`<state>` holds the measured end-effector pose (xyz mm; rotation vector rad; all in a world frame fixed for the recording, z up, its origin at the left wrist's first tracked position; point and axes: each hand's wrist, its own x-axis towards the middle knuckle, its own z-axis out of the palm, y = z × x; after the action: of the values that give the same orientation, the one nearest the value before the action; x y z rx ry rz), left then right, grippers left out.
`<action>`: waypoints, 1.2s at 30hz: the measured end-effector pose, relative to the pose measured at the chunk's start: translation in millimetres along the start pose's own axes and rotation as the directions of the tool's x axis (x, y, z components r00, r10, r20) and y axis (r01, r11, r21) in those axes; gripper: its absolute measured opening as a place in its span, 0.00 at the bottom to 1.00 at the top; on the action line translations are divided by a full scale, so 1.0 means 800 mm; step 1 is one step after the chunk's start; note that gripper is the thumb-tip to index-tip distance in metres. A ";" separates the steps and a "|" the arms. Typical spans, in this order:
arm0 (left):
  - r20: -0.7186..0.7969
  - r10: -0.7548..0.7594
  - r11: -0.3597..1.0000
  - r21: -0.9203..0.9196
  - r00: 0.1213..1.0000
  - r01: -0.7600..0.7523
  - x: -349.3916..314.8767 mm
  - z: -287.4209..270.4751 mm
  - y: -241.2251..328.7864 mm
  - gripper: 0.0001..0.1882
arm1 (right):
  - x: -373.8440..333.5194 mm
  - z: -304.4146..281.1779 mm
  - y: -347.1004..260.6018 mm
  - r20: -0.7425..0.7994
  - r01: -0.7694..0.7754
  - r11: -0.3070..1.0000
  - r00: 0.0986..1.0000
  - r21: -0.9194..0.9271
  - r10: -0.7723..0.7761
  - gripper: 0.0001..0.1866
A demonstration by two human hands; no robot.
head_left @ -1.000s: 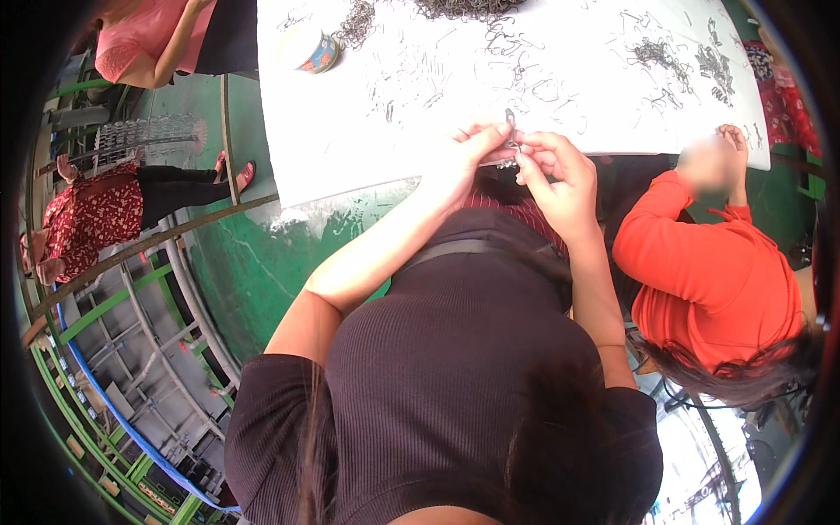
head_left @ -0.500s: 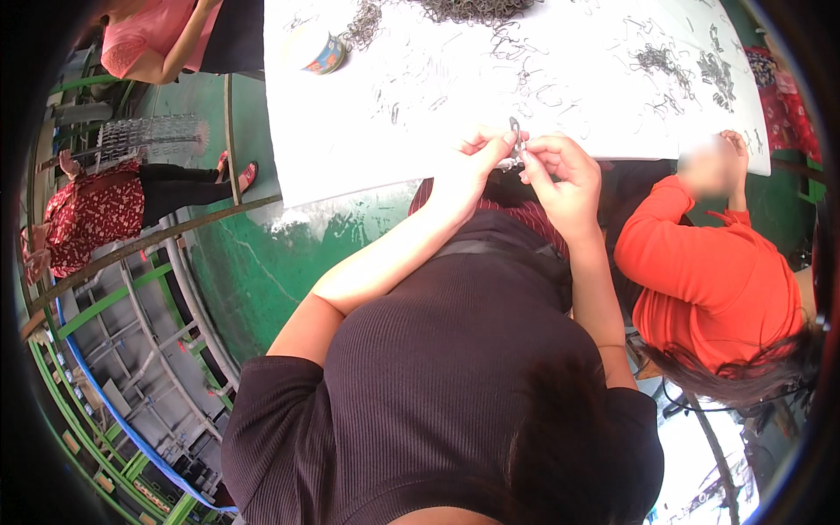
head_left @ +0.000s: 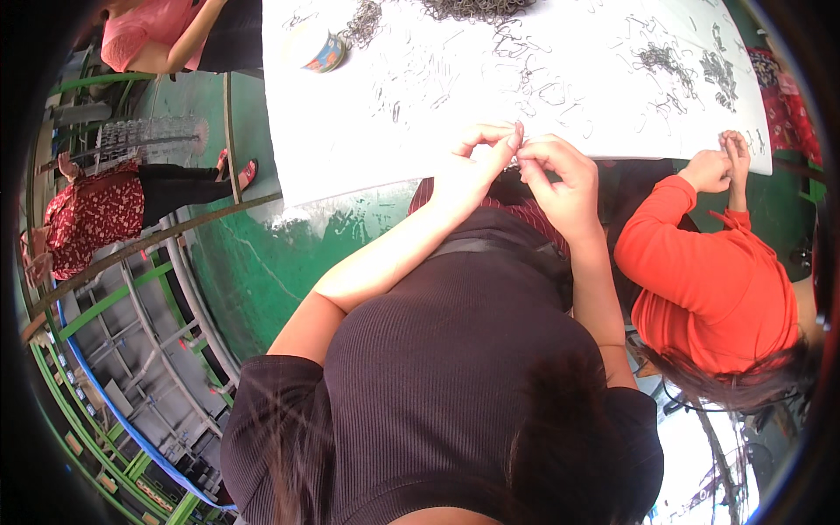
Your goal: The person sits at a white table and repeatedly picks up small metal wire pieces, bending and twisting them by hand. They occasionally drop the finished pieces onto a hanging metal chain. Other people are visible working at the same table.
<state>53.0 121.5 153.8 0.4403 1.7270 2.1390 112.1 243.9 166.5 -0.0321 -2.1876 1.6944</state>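
Observation:
My left hand [head_left: 477, 166] and my right hand [head_left: 562, 179] meet just over the near edge of the white table [head_left: 350, 157]. Thumb and fingers of both are pinched together, fingertips almost touching. Between them is a small dark bent-wire piece, now nearly all covered by the fingers; its exact shape cannot be made out. Beyond my hands, loose dark wire hooks [head_left: 529, 83] lie scattered over the white surface. Thin straight-looking dark pieces [head_left: 396, 111] are spread to the left of these.
A large heap of dark wire hooks [head_left: 477, 9] lies at the far edge, beside a smaller pile [head_left: 360, 26] and a round tub [head_left: 325, 54]. More piles [head_left: 717, 79] lie right. A co-worker in an orange top [head_left: 709, 271] sits close on my right. Others stand at left.
The dark wire piece that stuck up between my fingertips is now mostly hidden by them. My fingers have closed nearer together. The co-worker's hands at right have moved slightly.

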 end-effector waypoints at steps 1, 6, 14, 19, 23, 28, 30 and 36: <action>0.019 0.086 0.996 0.029 0.996 -0.087 0.001 -0.002 -0.003 0.06 | -0.001 0.001 0.001 0.010 -0.022 0.998 1.000 0.056 0.022 0.07; 0.180 0.298 0.935 0.143 0.937 -0.325 0.009 -0.012 0.000 0.05 | -0.002 -0.004 0.030 -0.270 -0.063 0.971 0.955 0.229 0.125 0.22; 0.294 0.248 0.940 0.156 0.923 -0.302 0.006 -0.028 -0.002 0.05 | 0.056 -0.038 0.143 -0.176 -0.153 0.637 0.984 -0.755 0.028 0.12; 0.349 0.227 0.927 0.209 0.909 -0.312 0.007 -0.036 0.005 0.05 | 0.093 -0.038 0.152 -0.076 -0.196 0.467 0.962 -0.862 0.263 0.08; 0.342 0.234 0.921 0.223 0.910 -0.320 0.004 -0.039 0.002 0.05 | 0.106 -0.046 0.148 -0.049 -0.228 0.424 0.919 -0.877 0.392 0.06; 0.319 0.211 0.943 0.182 0.924 -0.278 0.003 -0.039 -0.002 0.04 | 0.098 -0.047 0.165 -0.086 -0.199 0.484 0.965 -0.852 0.246 0.06; 0.333 0.237 0.926 0.206 0.913 -0.315 0.005 -0.039 -0.003 0.04 | 0.105 -0.048 0.158 -0.026 -0.163 0.423 0.950 -0.891 0.311 0.06; 0.388 0.271 0.908 0.200 0.881 -0.368 0.008 -0.034 -0.004 0.04 | 0.107 -0.082 0.186 -0.004 -0.363 0.660 0.877 -0.658 0.480 0.08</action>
<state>35.4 101.0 145.2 1.1893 1.8296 1.8719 21.8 366.6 63.9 -0.6548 -2.9773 1.0495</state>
